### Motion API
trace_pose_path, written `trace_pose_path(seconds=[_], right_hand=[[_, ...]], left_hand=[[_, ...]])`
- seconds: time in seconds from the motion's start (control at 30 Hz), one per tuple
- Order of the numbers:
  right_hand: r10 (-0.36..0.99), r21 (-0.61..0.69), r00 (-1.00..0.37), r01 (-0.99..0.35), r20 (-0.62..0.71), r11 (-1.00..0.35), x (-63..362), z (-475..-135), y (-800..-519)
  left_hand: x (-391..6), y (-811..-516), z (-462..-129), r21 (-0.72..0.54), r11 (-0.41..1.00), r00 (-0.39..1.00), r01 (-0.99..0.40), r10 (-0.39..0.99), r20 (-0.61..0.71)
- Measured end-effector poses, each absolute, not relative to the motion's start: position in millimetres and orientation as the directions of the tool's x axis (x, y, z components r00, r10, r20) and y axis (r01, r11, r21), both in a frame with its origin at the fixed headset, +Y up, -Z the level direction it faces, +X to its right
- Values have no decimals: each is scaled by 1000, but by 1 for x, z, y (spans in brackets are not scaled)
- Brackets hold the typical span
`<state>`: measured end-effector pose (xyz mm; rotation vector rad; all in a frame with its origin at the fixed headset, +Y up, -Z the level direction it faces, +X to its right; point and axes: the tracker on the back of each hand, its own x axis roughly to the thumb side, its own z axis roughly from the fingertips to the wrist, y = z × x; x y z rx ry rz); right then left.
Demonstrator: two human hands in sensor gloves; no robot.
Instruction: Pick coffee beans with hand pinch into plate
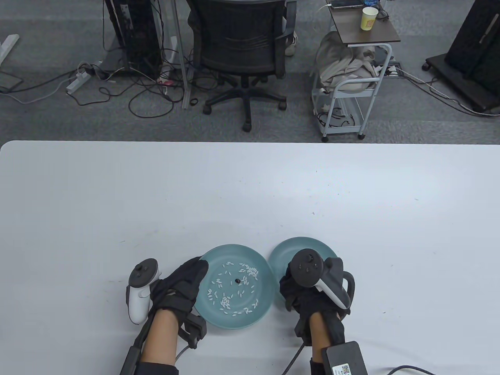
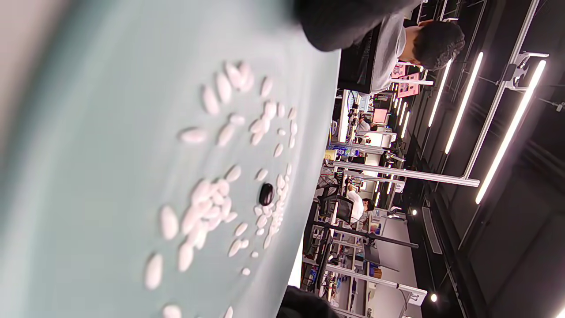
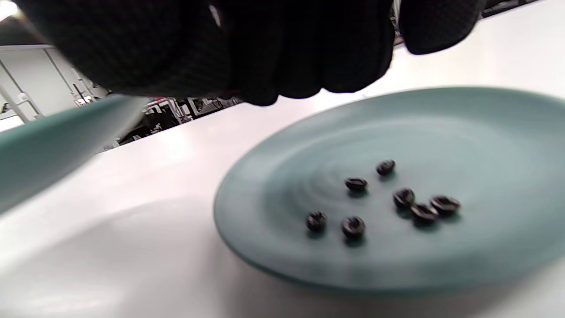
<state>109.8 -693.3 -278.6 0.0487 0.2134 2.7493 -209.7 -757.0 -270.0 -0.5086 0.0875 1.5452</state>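
Two teal plates side by side on the white table [image 1: 250,187]. Left plate [image 1: 261,308]: many white grains [image 1: 230,291], one coffee bean [image 1: 238,281] among them near its middle. Right plate [image 3: 441,115], just beside the left plate: seven coffee beans [image 3: 404,197]. Left hand [image 1: 181,287] resting with straight fingers on the left plate's rim. Right hand [image 1: 308,289] above the right plate, fingers curled, grip unclear. Beyond the table: office chair [image 1: 242,50], cart [image 1: 351,78].

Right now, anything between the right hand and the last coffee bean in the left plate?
Nothing solid blocks it. The last bean lies among white grains in the left plate, some close beside it. The right hand is over the right plate, with only the two plates' rims between them.
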Motion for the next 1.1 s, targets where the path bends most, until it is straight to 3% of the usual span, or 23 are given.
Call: trace_pose_path(seconds=[0.1,0.37,0.6,1.1], right_hand=[[424,187,-905,-423,-40,-887,114,-285,-708],[239,195,-970,-242,-39,-951,100,-292,-725],[115,248,-993,-113,-6,-962,88,-295,-735],[22,274,-999,-8,47,-962,70,-294,-737]], left_hand=[[-210,-756,-270,-251,-73,24,-965,931,-363],[-214,-759,-269,-180,-147,-70,-973,925,-372],[-217,-758,-268,-141,-87,-29,-986,930,-366],[-219,-758,-269,-119,-46,0,-992,934,-358]])
